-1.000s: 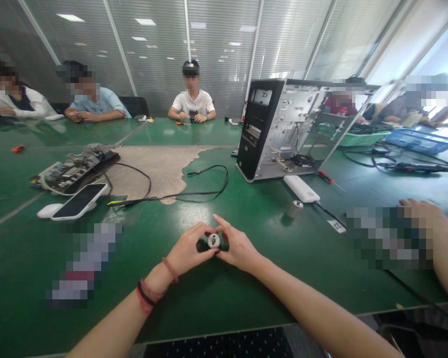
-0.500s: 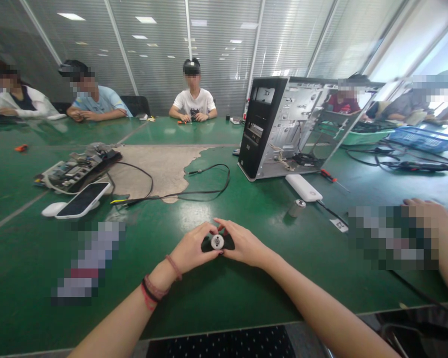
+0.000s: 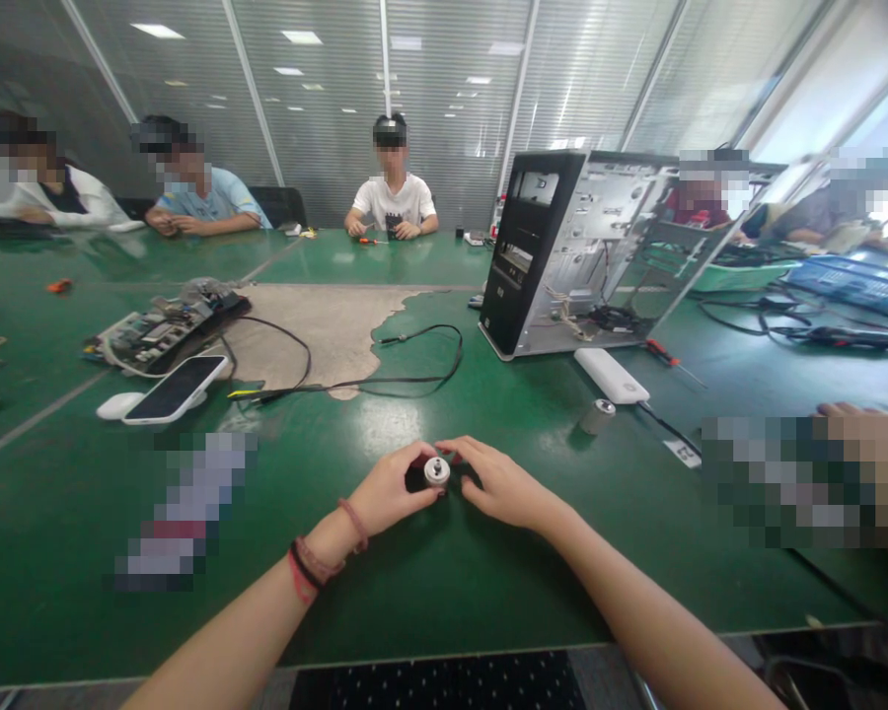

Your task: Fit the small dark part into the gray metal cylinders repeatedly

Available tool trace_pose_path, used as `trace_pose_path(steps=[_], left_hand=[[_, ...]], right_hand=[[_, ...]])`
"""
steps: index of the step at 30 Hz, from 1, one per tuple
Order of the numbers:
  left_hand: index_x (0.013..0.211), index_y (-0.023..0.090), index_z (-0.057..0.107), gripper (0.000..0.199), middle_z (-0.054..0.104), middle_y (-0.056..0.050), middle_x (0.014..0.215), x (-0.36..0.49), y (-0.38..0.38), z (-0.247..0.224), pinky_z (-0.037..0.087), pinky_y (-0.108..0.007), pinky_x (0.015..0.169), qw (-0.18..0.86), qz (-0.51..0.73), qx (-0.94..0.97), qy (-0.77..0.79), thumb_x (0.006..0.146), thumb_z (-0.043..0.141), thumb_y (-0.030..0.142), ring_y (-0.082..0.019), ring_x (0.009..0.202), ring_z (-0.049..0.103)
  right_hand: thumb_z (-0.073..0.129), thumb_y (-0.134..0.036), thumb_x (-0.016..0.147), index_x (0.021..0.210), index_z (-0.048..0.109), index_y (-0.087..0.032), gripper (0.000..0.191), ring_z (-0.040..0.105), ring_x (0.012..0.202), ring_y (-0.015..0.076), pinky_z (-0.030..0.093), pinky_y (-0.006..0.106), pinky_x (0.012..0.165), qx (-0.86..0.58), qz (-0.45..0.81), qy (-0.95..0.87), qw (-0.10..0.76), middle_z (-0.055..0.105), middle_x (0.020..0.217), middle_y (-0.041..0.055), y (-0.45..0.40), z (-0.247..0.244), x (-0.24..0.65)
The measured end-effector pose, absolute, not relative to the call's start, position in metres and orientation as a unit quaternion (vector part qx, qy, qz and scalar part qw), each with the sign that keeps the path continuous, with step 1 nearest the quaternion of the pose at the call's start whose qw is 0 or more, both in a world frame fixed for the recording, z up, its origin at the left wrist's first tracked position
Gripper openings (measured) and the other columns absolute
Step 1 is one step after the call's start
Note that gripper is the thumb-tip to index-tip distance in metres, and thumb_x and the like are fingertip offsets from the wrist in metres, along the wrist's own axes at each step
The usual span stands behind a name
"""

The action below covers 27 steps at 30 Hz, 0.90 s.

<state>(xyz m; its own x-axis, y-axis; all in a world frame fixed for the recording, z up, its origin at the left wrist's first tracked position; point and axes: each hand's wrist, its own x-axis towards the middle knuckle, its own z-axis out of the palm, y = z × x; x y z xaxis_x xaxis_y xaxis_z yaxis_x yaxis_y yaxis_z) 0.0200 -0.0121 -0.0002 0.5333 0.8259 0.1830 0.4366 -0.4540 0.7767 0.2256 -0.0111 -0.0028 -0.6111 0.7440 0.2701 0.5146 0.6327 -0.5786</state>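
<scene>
Both my hands meet low over the green table (image 3: 414,592), close to its near edge. Between their fingertips is a small black part with a round silver hub (image 3: 436,471) facing me. My left hand (image 3: 389,490), with red and black bands at the wrist, grips its left side. My right hand (image 3: 501,484) holds its right side, fingers curled over the top. The black body is mostly hidden by my fingers.
An open computer case (image 3: 562,251) stands at back right, a white power bank (image 3: 611,375) and a small metal cylinder (image 3: 596,416) before it. A phone (image 3: 176,388), circuit board (image 3: 164,328) and black cable (image 3: 385,380) lie left. Several people sit around; another person's hand (image 3: 869,444) rests right.
My hands have kept hold of the small part and turned it a little; less of its black body shows now. The view has drifted, so everything sits slightly further right.
</scene>
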Motion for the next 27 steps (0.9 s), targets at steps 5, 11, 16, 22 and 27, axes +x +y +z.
trace_pose_path(steps=[5, 11, 16, 22, 27], left_hand=[[0.096, 0.018, 0.055, 0.026, 0.062, 0.000, 0.089, 0.020, -0.013, 0.000, 0.044, -0.026, 0.075, 0.340, 0.282, 0.803, 0.400, 0.073, 0.066, 0.022, -0.016, 0.082, 0.058], [0.093, 0.018, 0.055, 0.023, 0.062, 0.000, 0.087, 0.021, -0.013, 0.000, 0.043, -0.026, 0.073, 0.329, 0.279, 0.805, 0.408, 0.073, 0.065, 0.023, -0.016, 0.081, 0.058], [0.093, 0.018, 0.054, 0.023, 0.062, 0.000, 0.087, 0.021, -0.013, -0.001, 0.043, -0.026, 0.073, 0.321, 0.280, 0.806, 0.411, 0.073, 0.065, 0.022, -0.017, 0.080, 0.058], [0.094, 0.018, 0.053, 0.024, 0.061, 0.000, 0.087, 0.021, -0.013, -0.002, 0.043, -0.026, 0.073, 0.323, 0.278, 0.804, 0.414, 0.074, 0.065, 0.024, -0.016, 0.080, 0.057], [0.095, 0.018, 0.053, 0.026, 0.060, 0.000, 0.086, 0.020, -0.012, -0.001, 0.043, -0.026, 0.072, 0.317, 0.277, 0.805, 0.418, 0.073, 0.066, 0.024, -0.016, 0.079, 0.057]], right_hand=[[0.048, -0.013, 0.082, 0.113, 0.052, -0.020, 0.032, 0.055, 0.093, 0.0182, 0.045, 0.034, 0.084, -0.354, 0.245, -0.831, 0.351, 0.059, 0.102, 0.0062, -0.014, 0.000, 0.221], [0.054, -0.015, 0.082, 0.103, 0.056, -0.021, 0.022, 0.054, 0.095, 0.0179, 0.044, 0.032, 0.085, -0.323, 0.242, -0.821, 0.403, 0.057, 0.097, 0.0054, -0.018, 0.001, 0.211], [0.056, -0.016, 0.082, 0.095, 0.058, -0.020, 0.014, 0.054, 0.093, 0.0174, 0.043, 0.031, 0.084, -0.342, 0.241, -0.807, 0.417, 0.055, 0.095, 0.0050, -0.019, -0.001, 0.205], [0.054, -0.015, 0.083, 0.091, 0.059, -0.020, 0.010, 0.053, 0.092, 0.0175, 0.042, 0.031, 0.084, -0.352, 0.230, -0.793, 0.441, 0.056, 0.092, 0.0050, -0.021, -0.001, 0.200], [0.053, -0.017, 0.084, 0.091, 0.058, -0.020, 0.009, 0.054, 0.086, 0.0172, 0.044, 0.030, 0.078, -0.367, 0.239, -0.770, 0.463, 0.058, 0.088, 0.0040, -0.019, 0.002, 0.205]])
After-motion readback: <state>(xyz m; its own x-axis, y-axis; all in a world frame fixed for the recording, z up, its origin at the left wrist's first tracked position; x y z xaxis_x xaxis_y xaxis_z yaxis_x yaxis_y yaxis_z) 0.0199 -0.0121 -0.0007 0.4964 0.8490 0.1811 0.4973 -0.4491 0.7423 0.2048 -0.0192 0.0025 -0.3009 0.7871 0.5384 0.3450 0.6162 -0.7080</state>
